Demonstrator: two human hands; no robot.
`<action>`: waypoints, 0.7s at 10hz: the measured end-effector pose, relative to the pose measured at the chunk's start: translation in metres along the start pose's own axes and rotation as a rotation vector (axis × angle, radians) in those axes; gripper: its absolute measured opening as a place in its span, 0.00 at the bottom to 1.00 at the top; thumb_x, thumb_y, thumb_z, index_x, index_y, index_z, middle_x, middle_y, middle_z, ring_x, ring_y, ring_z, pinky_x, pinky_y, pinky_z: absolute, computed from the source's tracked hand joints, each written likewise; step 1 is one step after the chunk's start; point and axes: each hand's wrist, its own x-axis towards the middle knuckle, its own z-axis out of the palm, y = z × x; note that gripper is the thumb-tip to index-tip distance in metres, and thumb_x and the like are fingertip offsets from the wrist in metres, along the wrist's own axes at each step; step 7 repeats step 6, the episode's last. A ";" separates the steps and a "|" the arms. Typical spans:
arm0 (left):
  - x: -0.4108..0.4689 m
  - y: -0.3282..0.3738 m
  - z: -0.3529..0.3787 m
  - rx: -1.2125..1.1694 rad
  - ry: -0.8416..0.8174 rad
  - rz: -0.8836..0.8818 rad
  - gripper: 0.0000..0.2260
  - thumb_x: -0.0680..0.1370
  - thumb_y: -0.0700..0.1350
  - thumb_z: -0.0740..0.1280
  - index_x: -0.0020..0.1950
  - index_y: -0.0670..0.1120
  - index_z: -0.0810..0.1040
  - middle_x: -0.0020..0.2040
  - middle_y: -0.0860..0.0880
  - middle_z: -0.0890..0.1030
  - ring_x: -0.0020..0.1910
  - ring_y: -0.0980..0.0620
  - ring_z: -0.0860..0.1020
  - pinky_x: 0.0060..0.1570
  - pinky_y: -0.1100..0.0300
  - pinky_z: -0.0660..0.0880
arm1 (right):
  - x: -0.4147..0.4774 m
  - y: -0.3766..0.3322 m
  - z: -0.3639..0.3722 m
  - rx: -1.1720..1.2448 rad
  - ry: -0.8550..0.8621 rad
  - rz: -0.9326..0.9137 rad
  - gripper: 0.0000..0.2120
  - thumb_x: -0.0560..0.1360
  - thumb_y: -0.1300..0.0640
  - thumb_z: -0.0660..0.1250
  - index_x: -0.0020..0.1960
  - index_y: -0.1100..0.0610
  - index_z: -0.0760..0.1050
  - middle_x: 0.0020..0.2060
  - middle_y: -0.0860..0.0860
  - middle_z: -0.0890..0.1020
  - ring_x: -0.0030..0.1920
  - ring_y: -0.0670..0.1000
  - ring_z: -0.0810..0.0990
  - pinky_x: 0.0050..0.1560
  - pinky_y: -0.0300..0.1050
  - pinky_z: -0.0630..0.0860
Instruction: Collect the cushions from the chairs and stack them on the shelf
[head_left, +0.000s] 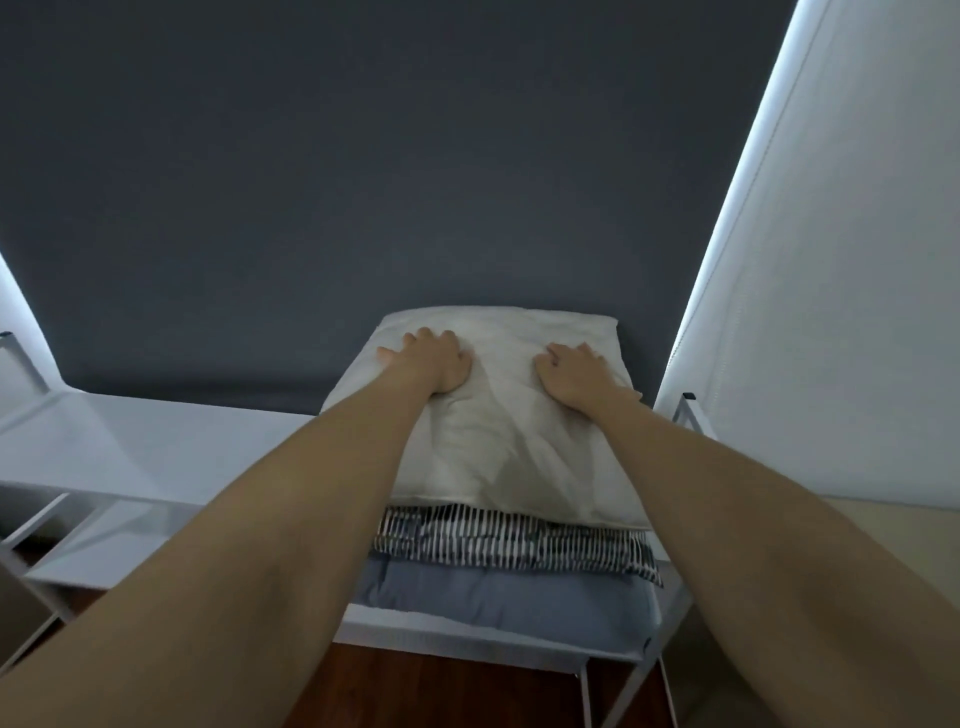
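- Head view: my left hand (434, 364) and right hand (574, 379) rest palm-down on a cream cushion (498, 457), the top of a three-cushion pile on the white shelf (457, 636).
- Neither hand grips anything. The fingers lie on the fabric and press into it, the left thumb spread toward the shelf's left side. The cover dimples and creases around both palms.
- Both hands sit on the cushion's far half, close to the shelf's back edge. The left is near the cushion's far-left corner and the right near its right side.
- Beneath the cream cushion lies a striped cushion (509, 540), and below that a blue-grey cushion (498, 597). Each pokes out a little further toward the shelf's front edge than the one above.
- The pile fills the shelf front to back, its far side meeting the dark wall (415, 156). A pale curtain (831, 312) hangs just beside it on the right, and dark wood floor (441, 691) shows under the shelf's front edge.
- By my reading, this is the settling step: the top cushion is placed and I am pressing it flat.
- The next move calls for lifting both hands straight off, without dragging the soft cover toward the front edge. I would then check that the staggered pile sits level.
- No chairs are in view, so I cannot say whether more cushions remain to fetch.
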 end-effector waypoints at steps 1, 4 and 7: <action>-0.020 -0.006 -0.003 -0.011 -0.005 0.042 0.25 0.81 0.57 0.50 0.74 0.45 0.62 0.73 0.39 0.63 0.71 0.37 0.65 0.70 0.39 0.61 | -0.028 0.004 -0.004 0.052 0.028 0.049 0.26 0.77 0.44 0.50 0.69 0.56 0.68 0.70 0.58 0.68 0.70 0.62 0.65 0.69 0.66 0.62; -0.106 -0.034 0.004 0.008 0.022 0.168 0.24 0.81 0.54 0.53 0.73 0.43 0.62 0.71 0.39 0.65 0.67 0.37 0.67 0.67 0.39 0.65 | -0.135 0.029 0.004 0.098 0.131 0.259 0.30 0.72 0.42 0.59 0.70 0.56 0.66 0.67 0.60 0.70 0.68 0.64 0.67 0.68 0.66 0.63; -0.179 -0.047 0.028 -0.023 0.129 0.215 0.18 0.78 0.47 0.59 0.67 0.44 0.65 0.66 0.40 0.67 0.65 0.40 0.67 0.60 0.42 0.67 | -0.217 0.062 0.027 0.131 0.226 0.377 0.32 0.73 0.40 0.63 0.72 0.54 0.60 0.68 0.61 0.66 0.69 0.64 0.65 0.69 0.63 0.62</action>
